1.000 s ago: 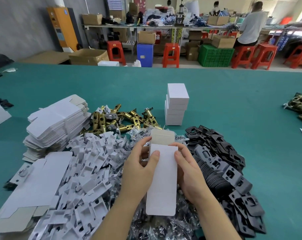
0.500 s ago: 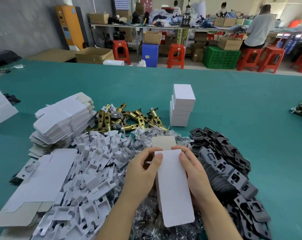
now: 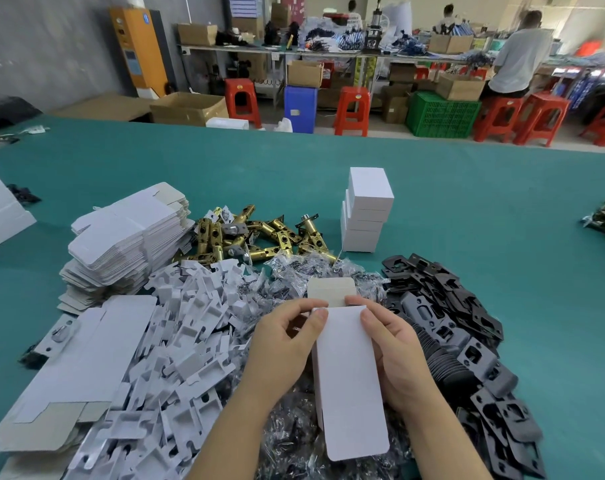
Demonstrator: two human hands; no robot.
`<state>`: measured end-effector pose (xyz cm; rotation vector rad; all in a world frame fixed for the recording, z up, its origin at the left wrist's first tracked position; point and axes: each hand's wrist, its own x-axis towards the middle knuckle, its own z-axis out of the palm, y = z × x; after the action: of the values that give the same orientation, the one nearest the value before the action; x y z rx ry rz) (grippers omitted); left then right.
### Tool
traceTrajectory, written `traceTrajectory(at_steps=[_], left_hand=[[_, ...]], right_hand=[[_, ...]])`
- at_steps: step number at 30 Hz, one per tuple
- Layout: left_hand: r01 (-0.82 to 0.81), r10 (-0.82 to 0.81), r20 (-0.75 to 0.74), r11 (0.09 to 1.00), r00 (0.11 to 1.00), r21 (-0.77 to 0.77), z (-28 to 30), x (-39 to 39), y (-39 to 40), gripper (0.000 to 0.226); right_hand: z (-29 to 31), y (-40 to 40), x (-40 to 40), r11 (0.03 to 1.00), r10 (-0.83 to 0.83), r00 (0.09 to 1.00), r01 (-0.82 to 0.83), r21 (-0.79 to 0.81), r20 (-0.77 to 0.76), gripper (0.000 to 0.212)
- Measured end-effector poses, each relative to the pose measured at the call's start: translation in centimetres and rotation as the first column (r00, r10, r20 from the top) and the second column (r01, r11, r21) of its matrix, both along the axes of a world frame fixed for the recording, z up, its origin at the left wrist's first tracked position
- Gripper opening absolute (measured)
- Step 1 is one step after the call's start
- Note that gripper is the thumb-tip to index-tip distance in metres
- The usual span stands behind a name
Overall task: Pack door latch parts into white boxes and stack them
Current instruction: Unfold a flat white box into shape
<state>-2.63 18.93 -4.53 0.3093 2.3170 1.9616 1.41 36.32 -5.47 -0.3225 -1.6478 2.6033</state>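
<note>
Left hand and right hand grip one white box from either side, fingers curled round its long edges, thumbs on its top face near the far end. The box is held just above the heap of clear bagged parts. Its long axis runs from the person outward, tilted slightly so the near end lies a little right of the far end. At the far end a beige tuck flap stands open, pointing away from the person; the near flap hangs unfolded toward the camera.

Surface: a teal-covered table. Taking the held box as landmark: left of it, a pile of white plastic inserts; farther left, flat unfolded carton blanks and a stack of flattened cartons; beyond it, brass latch bolts and a stack of closed white boxes; right of it, touching the bagged heap, black strike plates.

Room: past the table's far edge, red stools, a blue bin, a green crate, cardboard cartons, cluttered benches, and a seated person in a white shirt facing away.
</note>
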Motion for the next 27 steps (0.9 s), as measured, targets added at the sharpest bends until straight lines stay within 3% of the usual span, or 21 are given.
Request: traceTrajectory(at_steps=[6,13,18,22,25,27], left_hand=[[0.011,-0.011,-0.008,1.0,1.0,-0.024,-0.18,-0.22,-0.12,0.018],[0.03,-0.029,-0.002,1.0,1.0,0.009,-0.5,-0.58,-0.24,0.029],[0.043,-0.043,0.004,0.999,0.999,0.011,-0.46,-0.67,-0.3,0.027],[0.048,-0.048,-0.015,0.999,0.999,0.003,-0.38,-0.67,-0.37,0.018],[0.051,-0.051,-0.026,0.999,0.998,0.005,-0.16,-0.57,-0.4,0.016],[0.052,-0.052,-0.025,0.999,0.998,0.014,-0.01,-0.54,-0.42,0.015]], right_hand=[[0.02,-0.1,0.08,1.0,-0.015,1.0,0.015,0.005,-0.009,0.034],[-0.14,0.09,-0.06,1.0,-0.009,1.0,0.009,0.011,-0.014,0.041],[-0.28,0.08,-0.18,1.0,-0.002,1.0,0.003,0.03,-0.029,0.068],[-0.22,0.08,-0.11,1.0,0.004,1.0,-0.003,0.019,-0.031,0.045],[-0.08,0.06,0.06,0.999,0.033,0.999,-0.032,0.031,-0.022,0.046],[-0.02,0.05,0.14,0.998,0.026,1.0,-0.025,0.056,-0.006,0.033]])
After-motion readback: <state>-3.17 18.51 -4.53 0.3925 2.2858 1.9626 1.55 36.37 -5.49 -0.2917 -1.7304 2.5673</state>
